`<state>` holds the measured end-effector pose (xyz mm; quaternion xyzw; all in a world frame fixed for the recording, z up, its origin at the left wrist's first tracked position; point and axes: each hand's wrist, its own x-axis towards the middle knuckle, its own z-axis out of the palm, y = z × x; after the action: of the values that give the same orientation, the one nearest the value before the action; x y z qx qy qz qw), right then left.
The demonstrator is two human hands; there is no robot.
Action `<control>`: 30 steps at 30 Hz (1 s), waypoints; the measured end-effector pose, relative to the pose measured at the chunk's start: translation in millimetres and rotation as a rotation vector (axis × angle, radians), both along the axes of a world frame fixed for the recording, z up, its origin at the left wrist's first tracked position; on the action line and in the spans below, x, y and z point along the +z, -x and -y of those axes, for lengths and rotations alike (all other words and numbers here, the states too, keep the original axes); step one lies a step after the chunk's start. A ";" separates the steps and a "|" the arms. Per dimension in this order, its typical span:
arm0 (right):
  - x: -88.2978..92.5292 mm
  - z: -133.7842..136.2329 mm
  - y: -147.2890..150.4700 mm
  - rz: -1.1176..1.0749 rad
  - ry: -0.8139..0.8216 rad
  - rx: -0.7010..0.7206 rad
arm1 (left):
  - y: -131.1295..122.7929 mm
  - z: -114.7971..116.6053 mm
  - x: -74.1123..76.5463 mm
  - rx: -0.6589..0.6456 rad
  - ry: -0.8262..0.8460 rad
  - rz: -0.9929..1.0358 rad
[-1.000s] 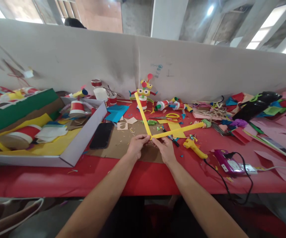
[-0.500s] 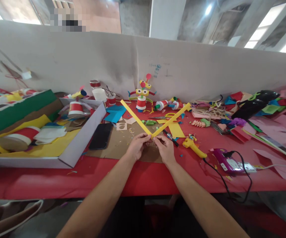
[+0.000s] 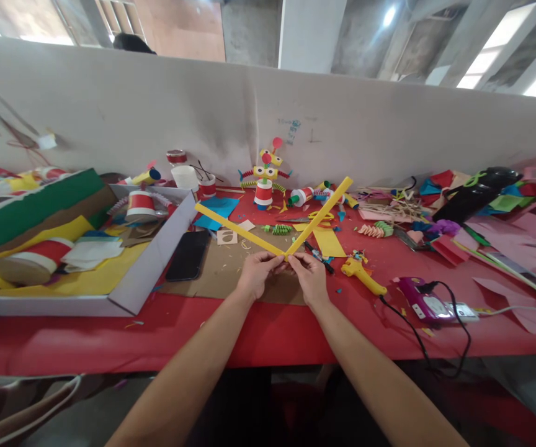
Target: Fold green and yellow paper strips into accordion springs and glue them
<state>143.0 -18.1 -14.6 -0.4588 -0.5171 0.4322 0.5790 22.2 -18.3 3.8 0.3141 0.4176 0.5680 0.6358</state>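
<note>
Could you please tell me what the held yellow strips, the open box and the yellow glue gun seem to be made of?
Yellow strips: probably matte paper, as they look thin and flat.
Open box: likely dull cardboard, given its plain brown inside.
Yellow glue gun: apparently smooth plastic, judging by its rounded, moulded shape.

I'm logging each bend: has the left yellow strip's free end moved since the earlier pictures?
Yes. The left yellow strip swung left: its free end overlapped the standing doll a second ago, and now shows above the phone.
</note>
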 end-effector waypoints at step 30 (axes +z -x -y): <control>-2.9 0.4 0.3 -0.034 0.026 0.075 | -4.5 2.5 -5.4 -0.051 -0.040 0.057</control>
<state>142.7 -18.5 -17.6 -0.4391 -0.5182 0.4681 0.5652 26.7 -20.8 -1.5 0.3212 0.3797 0.5686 0.6552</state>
